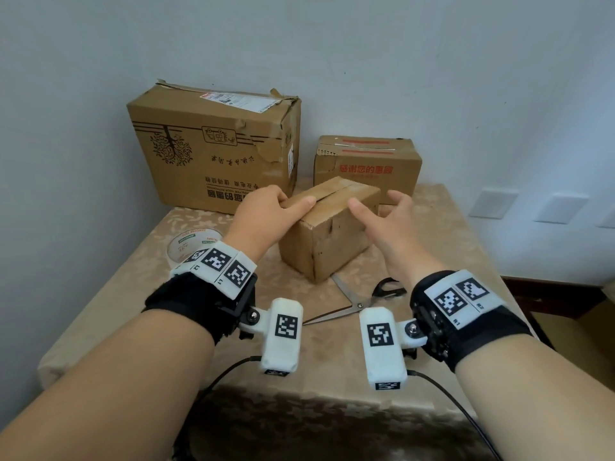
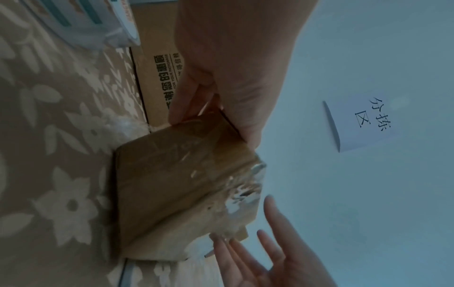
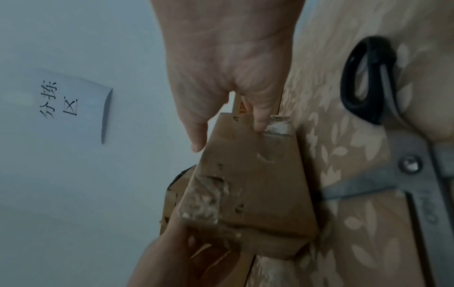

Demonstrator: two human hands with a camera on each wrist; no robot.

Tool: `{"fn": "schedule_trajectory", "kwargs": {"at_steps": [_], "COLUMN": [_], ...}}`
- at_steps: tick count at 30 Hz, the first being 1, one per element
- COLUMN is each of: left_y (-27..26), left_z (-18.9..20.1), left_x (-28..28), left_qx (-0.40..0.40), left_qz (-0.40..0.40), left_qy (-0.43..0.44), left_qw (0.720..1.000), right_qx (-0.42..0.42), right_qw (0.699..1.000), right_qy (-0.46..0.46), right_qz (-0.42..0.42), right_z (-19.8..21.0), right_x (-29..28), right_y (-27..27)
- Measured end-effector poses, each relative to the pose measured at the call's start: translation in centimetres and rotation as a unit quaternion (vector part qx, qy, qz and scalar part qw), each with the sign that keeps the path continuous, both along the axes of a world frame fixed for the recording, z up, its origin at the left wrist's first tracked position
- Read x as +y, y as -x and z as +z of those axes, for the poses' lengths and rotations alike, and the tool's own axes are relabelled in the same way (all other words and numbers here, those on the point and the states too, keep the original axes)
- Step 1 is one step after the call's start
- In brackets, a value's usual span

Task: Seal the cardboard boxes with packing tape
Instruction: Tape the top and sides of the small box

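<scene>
A small cardboard box (image 1: 327, 227) (image 2: 176, 184) (image 3: 255, 184) stands mid-table, its top flaps down and meeting at a bare seam. Torn tape scraps cling to its sides. My left hand (image 1: 266, 211) (image 2: 233, 68) grips its top left edge, thumb on top, fingers down the far side. My right hand (image 1: 382, 214) (image 3: 226, 68) is spread at the box's right edge, thumb by the top and one finger touching the side. A clear packing tape roll (image 1: 191, 244) (image 2: 86, 23) lies flat at the left, behind my left wrist.
A large worn box (image 1: 216, 151) and a medium box with red print (image 1: 366, 164) stand against the wall behind. Open scissors (image 1: 359, 302) (image 3: 393, 136) lie just in front of the small box. The table (image 1: 432, 234) wears a beige floral cloth. A paper sign (image 2: 363, 124) hangs on the wall.
</scene>
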State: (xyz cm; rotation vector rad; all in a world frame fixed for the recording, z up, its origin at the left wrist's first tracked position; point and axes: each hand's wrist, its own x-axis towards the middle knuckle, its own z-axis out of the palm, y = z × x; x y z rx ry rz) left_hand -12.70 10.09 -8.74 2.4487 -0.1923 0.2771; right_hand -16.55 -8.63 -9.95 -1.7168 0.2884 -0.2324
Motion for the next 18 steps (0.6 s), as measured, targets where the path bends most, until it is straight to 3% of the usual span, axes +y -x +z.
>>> {"fn": "schedule_trajectory", "kwargs": {"at_steps": [6,11,14,18], "left_y": [0.6,1.2,1.1,1.3], "left_z": [0.6,0.9,0.8,1.0], "left_x": [-0.4,-0.6,-0.8,-0.4], "left_qx": [-0.051,-0.035,0.025,0.109], "left_qz": [0.034,-0.053,-0.073,-0.095], "left_qy": [-0.052,0.063,0.085,0.036], "left_qw": [0.997,0.996,0.993,0.989], "right_qx": [0.077,0.065,0.011,-0.018], "right_qw": [0.987,0.978,0.98,0.982], "right_qy": [-0.011,-0.009,0.077,0.093], "right_qz": [0.144,0.198,0.182,0.162], "right_z": [0.6,0.8,1.0,1.2], "right_x": [1.9,0.9,0.5,0.4], "right_y": [0.3,1.2,1.7,1.8]}}
